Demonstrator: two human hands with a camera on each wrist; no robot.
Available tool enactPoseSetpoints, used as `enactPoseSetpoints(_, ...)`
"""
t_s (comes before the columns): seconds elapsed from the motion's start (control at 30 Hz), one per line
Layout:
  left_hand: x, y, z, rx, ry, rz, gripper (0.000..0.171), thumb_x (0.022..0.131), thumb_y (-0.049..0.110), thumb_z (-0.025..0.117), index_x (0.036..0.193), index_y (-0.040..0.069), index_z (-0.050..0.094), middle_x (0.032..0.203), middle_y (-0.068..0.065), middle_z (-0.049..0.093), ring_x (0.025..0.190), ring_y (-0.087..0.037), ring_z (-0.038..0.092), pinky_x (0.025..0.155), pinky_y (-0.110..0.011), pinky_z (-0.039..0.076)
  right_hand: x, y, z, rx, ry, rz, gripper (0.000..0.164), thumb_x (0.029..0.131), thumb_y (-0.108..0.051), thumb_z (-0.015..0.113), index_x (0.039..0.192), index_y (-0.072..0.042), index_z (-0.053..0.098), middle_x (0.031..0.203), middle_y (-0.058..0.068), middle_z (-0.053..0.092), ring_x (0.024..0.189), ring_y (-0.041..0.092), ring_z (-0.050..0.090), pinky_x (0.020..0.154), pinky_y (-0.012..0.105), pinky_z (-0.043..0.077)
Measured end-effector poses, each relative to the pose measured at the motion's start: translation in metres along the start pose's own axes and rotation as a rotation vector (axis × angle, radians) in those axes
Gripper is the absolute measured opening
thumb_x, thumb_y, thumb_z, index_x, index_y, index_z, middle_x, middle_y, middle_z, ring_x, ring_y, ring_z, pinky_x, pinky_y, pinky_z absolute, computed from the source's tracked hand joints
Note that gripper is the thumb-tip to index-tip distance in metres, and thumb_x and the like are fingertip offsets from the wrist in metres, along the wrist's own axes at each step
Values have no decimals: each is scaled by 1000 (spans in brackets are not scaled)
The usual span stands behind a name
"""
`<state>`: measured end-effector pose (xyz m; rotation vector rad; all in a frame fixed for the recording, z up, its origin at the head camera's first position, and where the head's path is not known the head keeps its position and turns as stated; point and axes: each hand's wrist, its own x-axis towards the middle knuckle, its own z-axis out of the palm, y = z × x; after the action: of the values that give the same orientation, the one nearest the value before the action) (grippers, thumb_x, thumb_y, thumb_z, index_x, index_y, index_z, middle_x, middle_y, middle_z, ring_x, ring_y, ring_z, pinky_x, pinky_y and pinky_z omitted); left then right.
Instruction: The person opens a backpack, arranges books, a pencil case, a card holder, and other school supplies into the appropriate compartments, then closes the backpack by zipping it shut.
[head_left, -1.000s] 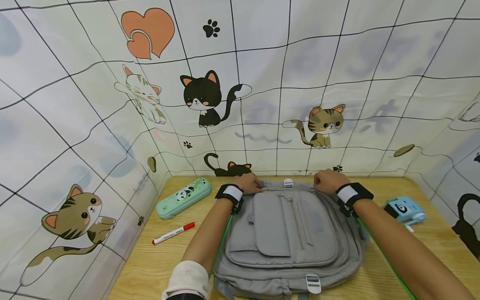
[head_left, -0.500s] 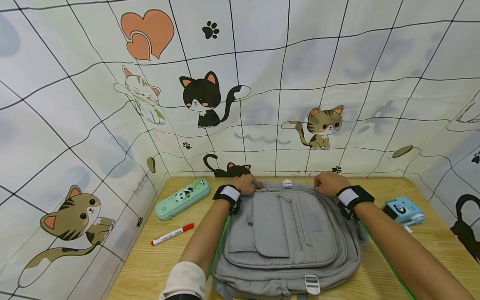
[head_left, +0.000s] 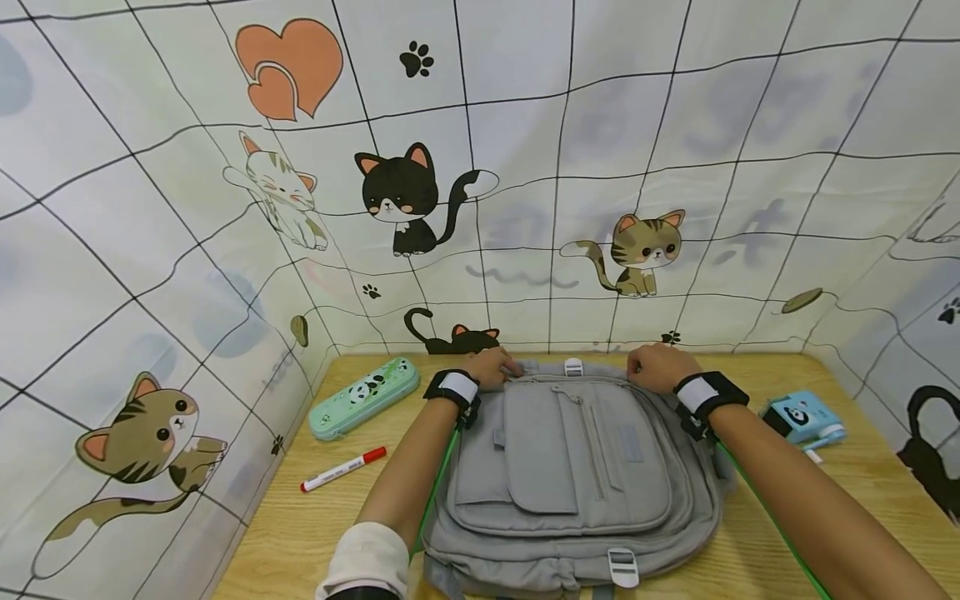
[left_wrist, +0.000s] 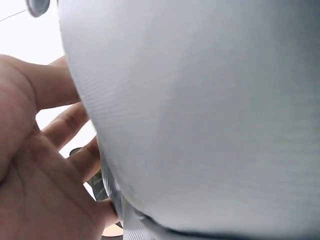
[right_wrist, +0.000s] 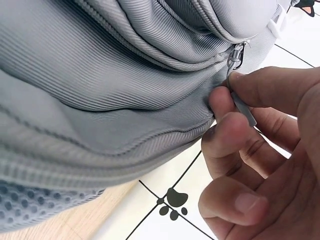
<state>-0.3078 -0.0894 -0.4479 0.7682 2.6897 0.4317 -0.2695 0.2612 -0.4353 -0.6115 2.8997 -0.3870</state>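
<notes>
A grey backpack (head_left: pixel 540 450) lies flat on the wooden table with its front pocket up. At its far left corner my left hand (head_left: pixel 487 367) holds the bag's edge. Up close in the left wrist view, the fingers of that hand (left_wrist: pixel 45 150) run to the fabric's edge, their tips hidden behind it. My right hand (head_left: pixel 662 367) is at the far right corner. There, thumb and forefinger pinch a zipper pull (right_wrist: pixel 243 107) hanging from a slider at one end of a zipper, the other fingers curled loosely.
Left of the bag lie a green panda pencil case (head_left: pixel 363 398) and a white marker with a red cap (head_left: pixel 343 468). A small blue panda-printed item (head_left: pixel 804 417) lies to the right. A cat-printed cloth (head_left: pixel 525 217) hangs along the table's (head_left: pixel 772 542) back and sides.
Both hands stay at the far corners of the backpack. The head view has shifted very slightly; otherwise nothing has visibly moved.
</notes>
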Motion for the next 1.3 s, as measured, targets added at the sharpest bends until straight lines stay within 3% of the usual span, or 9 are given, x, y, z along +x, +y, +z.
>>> enactPoseSetpoints(0.27, 25, -10, 10, 48, -30, -80, 33, 109, 14, 62, 134, 29, 76, 158, -2, 57, 147, -29, 53, 124, -75, 21, -6, 4, 3, 18, 4, 21, 16, 100, -11, 61, 101, -8, 77, 83, 2, 71, 64, 15, 53, 65, 36, 43)
enactPoseSetpoints(0.37, 27, -11, 9, 50, -44, -114, 34, 108, 15, 62, 135, 32, 76, 157, 2, 59, 147, -26, 54, 125, -74, 20, -8, 5, 4, 26, -5, 13, 17, 100, -11, 59, 99, -9, 76, 77, -1, 67, 63, 14, 51, 63, 33, 41)
enactPoseSetpoints(0.6, 23, -8, 2, 15, -52, -122, 38, 109, 12, 58, 137, 32, 74, 156, 3, 60, 126, -23, 64, 117, -62, 35, -18, 11, -3, 57, -72, -16, 22, 93, -5, 60, 73, -12, 63, 62, -7, 45, 55, 10, 37, 58, 29, 31)
enactPoseSetpoints(0.77, 26, -4, 2, 31, -45, -122, 39, 110, 12, 56, 138, 34, 73, 158, 4, 58, 135, -23, 61, 120, -63, 34, -23, 15, -3, 45, -144, 34, 15, 91, -8, 61, 85, -13, 73, 69, -5, 59, 59, 12, 47, 58, 30, 37)
enactPoseSetpoints(0.9, 29, -1, 3, 53, -32, -109, 38, 109, 12, 57, 136, 34, 74, 156, 4, 60, 143, -24, 57, 123, -70, 29, -24, 21, 0, 34, -155, 56, 12, 92, -11, 63, 88, -14, 74, 76, -3, 64, 63, 14, 51, 60, 32, 40)
enactPoseSetpoints(0.97, 27, 4, 0, 62, -28, -98, 37, 109, 11, 58, 134, 31, 76, 153, 3, 62, 142, -26, 57, 122, -72, 29, -25, 24, 1, 37, -161, 42, 11, 93, -12, 64, 90, -15, 74, 79, -2, 66, 65, 14, 52, 61, 32, 41)
enactPoseSetpoints(1.07, 22, 19, -10, 77, -8, -32, 32, 108, 8, 59, 131, 20, 78, 147, -5, 67, 134, -29, 63, 116, -63, 44, -28, 26, -2, 49, -168, -5, 11, 97, -15, 64, 93, -14, 74, 86, -2, 69, 67, 13, 53, 62, 32, 43)
enactPoseSetpoints(1.2, 18, 53, -29, 124, 20, 89, 29, 110, 8, 57, 132, 8, 75, 142, -14, 67, 129, -31, 65, 104, -44, 55, -34, 21, -8, 63, -175, -22, 14, 101, -18, 64, 98, -11, 76, 90, 0, 71, 68, 13, 54, 64, 33, 44)
enactPoseSetpoints(1.3, 24, 78, -31, 180, 4, 125, 30, 112, 13, 55, 135, 11, 74, 143, -10, 66, 133, -27, 63, 109, -42, 53, -39, 15, -9, 40, -175, 0, 16, 101, -23, 66, 99, -12, 77, 88, -1, 70, 69, 13, 55, 63, 33, 44)
